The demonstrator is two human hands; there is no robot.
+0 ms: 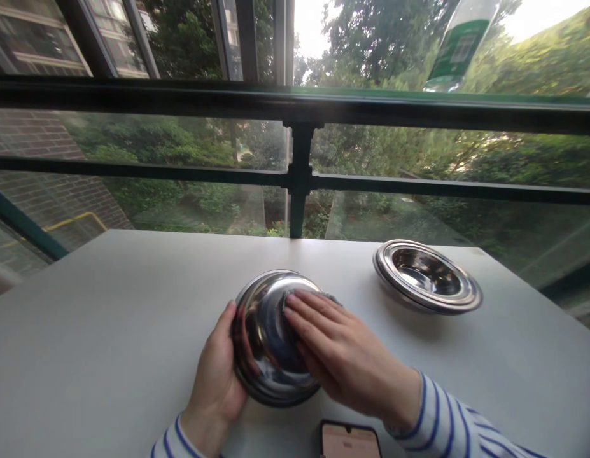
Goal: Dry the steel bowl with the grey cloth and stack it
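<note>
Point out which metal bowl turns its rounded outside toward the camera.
The held bowl, gripped at its side by the left hand; the far-right bowl shows its hollow inside instead.

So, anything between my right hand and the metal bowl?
Yes: a greyish pad or cloth, mostly hidden, lies under the right hand, against the metal bowl. Nothing visible separates the left hand from the bowl.

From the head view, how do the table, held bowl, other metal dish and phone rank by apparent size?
1. Table
2. Held bowl and other metal dish: unsure, the bowl being nearer
3. Phone, cut off below
</note>
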